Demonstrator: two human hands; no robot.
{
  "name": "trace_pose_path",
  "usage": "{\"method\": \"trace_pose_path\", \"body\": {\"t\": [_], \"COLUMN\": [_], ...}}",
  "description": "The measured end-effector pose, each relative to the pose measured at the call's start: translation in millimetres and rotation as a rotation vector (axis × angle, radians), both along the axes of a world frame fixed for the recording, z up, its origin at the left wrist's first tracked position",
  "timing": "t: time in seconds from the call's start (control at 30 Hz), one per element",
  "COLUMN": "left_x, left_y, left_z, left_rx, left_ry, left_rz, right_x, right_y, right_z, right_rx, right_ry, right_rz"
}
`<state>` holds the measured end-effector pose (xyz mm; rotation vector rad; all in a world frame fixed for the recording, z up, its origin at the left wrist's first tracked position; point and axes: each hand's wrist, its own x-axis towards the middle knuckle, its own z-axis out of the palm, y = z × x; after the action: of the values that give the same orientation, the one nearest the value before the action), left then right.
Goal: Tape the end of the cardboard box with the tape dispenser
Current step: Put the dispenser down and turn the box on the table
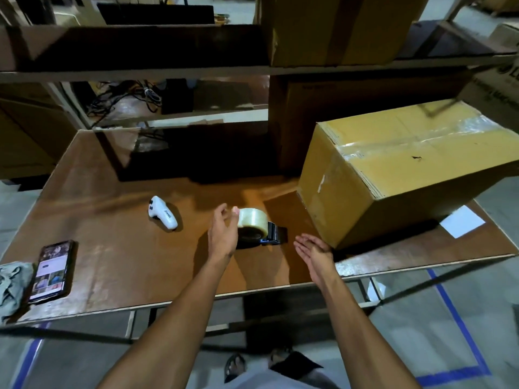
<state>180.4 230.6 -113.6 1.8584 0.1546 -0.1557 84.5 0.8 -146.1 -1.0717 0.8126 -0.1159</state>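
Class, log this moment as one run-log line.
left hand: open, beside tape dispenser | right hand: open, empty | cardboard box: on table

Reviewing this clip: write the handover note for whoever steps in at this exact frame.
Left hand: open, at the roll side of the tape dispenser, not gripping it.
Right hand: open, empty, near the lower corner of the cardboard box.
Dispenser lies on the table; box sits at the table's right.
Done: clear tape already runs along the box top and over its end.
Left: pick up the dispenser and tape the end.
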Motion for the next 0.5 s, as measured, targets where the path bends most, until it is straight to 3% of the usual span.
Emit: {"method": "trace_pose_path", "body": {"t": [0.13,0.33,0.5], "left_x": [-6,-42,-77], "left_y": [-23,-82,-135], "left_z": [20,48,61], "left_rx": [0.123,0.173,0.144], "left_ry": [-0.184,-0.447,-0.336], "left_rz": [0.084,-0.114,-0.306], "right_x": [-16,-38,-55], "right_y": [-4,-21,-46], "right_z": [6,10,34], "right_rx": [-0.055,-0.298,-0.479], "right_ry": [0.019,0.093,0.148], "right_rz": [-0.028,-0.051,-0.148]}}
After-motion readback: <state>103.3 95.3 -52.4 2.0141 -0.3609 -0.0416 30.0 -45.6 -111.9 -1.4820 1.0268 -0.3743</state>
